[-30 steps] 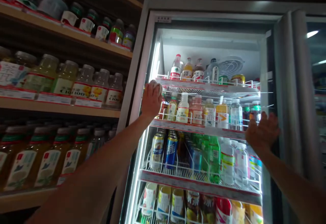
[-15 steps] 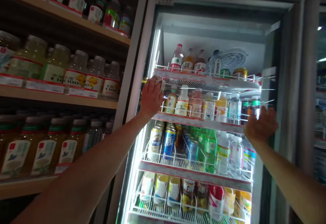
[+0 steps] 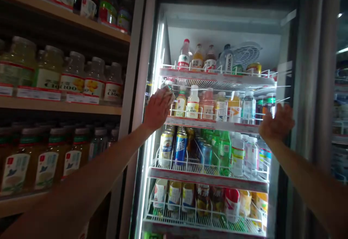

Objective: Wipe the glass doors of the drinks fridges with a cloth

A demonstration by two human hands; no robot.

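My left hand [image 3: 157, 109] reaches to the left end of the cooler's second wire shelf [image 3: 212, 124], its fingers wrapped round a bottle [image 3: 169, 91] that is mostly hidden behind the hand. Beside it stand a yellow-labelled bottle [image 3: 192, 103] and a pink drink [image 3: 208, 104]. My right hand [image 3: 276, 123] is open with the fingers spread. It is held up at the right end of the same shelf, next to the edge of the open glass door [image 3: 307, 97]; whether it touches the door I cannot tell.
The lit cooler holds several shelves of bottles and cans: a top shelf [image 3: 217, 79], cans [image 3: 181, 148] on the third, more bottles at the bottom [image 3: 203, 221]. Dark wooden shelves [image 3: 62, 105] of jars and tea bottles fill the left side.
My left hand has come down from the top shelf's front edge to the second shelf's left end. My right hand has stayed by the door. The view has tilted down slightly.
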